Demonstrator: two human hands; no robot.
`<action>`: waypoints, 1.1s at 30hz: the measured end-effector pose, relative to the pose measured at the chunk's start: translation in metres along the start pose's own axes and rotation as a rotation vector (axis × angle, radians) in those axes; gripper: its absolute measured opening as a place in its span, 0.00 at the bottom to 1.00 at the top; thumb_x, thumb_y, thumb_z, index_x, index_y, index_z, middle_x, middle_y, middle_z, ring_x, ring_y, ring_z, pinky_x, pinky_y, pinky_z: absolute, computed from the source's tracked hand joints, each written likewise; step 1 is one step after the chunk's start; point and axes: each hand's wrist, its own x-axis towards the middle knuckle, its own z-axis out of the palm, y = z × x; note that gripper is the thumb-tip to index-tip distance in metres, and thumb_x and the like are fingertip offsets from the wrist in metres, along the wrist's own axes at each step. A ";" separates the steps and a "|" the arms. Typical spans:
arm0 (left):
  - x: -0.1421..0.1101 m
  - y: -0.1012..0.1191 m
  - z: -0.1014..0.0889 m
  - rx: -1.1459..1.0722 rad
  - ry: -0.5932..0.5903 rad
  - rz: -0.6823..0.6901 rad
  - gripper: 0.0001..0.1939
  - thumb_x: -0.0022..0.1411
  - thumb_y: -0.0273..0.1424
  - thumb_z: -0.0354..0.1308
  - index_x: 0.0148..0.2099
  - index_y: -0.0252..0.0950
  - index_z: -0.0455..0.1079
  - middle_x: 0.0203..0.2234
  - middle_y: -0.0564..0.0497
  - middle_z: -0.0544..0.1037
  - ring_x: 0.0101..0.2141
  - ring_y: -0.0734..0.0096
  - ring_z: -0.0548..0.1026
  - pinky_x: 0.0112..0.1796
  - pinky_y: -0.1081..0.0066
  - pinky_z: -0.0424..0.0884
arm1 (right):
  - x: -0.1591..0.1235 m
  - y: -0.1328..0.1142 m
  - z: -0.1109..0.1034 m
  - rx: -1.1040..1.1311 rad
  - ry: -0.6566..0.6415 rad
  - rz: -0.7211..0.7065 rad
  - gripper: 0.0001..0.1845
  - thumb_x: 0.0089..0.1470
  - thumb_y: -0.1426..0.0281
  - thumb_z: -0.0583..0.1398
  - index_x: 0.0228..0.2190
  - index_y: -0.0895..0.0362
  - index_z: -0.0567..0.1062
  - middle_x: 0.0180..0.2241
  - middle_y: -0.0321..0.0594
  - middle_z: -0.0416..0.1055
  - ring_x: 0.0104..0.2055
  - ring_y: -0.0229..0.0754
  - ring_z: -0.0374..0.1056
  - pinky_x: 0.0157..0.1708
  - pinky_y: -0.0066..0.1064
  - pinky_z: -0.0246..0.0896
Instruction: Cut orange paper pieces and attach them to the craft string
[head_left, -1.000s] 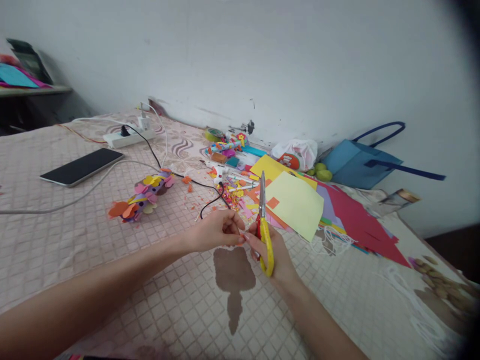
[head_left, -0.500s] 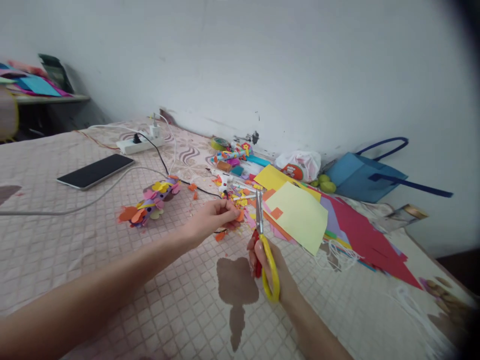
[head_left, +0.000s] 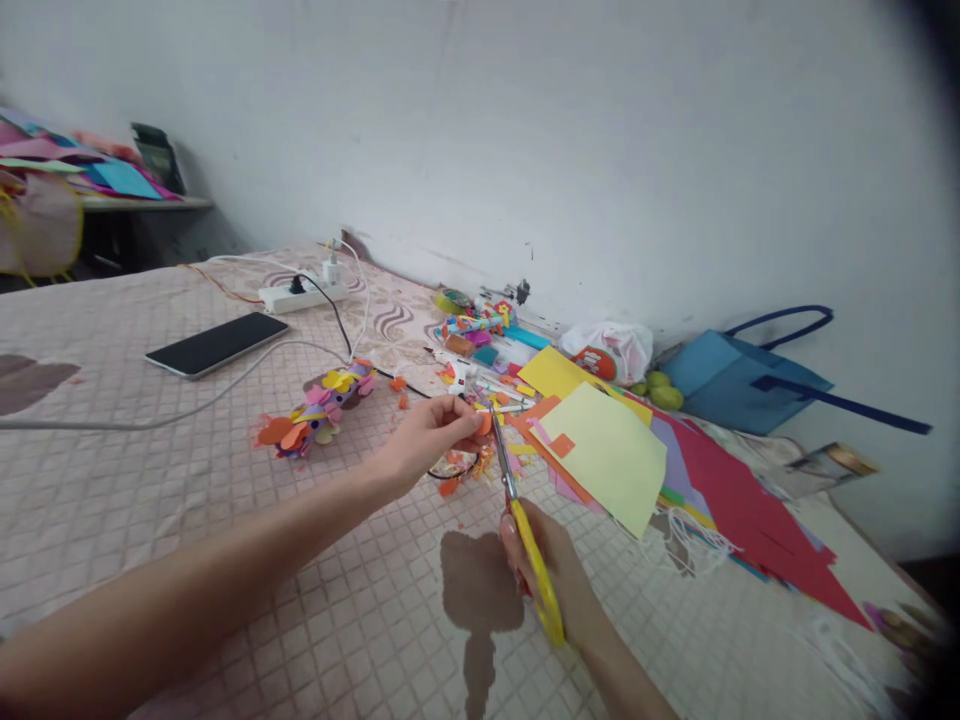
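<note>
My left hand (head_left: 435,435) pinches a small piece of orange paper (head_left: 485,424) between thumb and fingers, over the middle of the table. Scissors (head_left: 529,550) with yellow and red handles are gripped in my right hand (head_left: 551,560). Their metal blades point up and away, with the tips beside the orange piece; whether they touch it I cannot tell. Beyond the hands lie paper scraps (head_left: 450,487) and a white glue gun (head_left: 460,378). To the left rests a purple roll covered in colourful paper petals (head_left: 319,410).
A dark tablet or phone (head_left: 217,345) and a white power strip (head_left: 304,292) lie at the left, with cables across the cloth. Coloured paper sheets (head_left: 607,455), white string (head_left: 694,535) and a blue bag (head_left: 742,380) are on the right. A plastic bag (head_left: 611,350) sits by the wall.
The hands have moved apart. My right hand has drawn back and tilted the scissors leftward, bringing the blade tips to the orange paper in my left hand. The view has shifted left.
</note>
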 end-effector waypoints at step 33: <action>0.000 -0.003 -0.001 0.011 0.003 0.012 0.13 0.52 0.36 0.63 0.29 0.32 0.64 0.26 0.51 0.75 0.26 0.77 0.73 0.33 0.73 0.70 | -0.001 -0.005 0.000 0.016 0.025 -0.001 0.17 0.53 0.56 0.53 0.21 0.54 0.58 0.14 0.28 0.53 0.14 0.31 0.51 0.14 0.23 0.45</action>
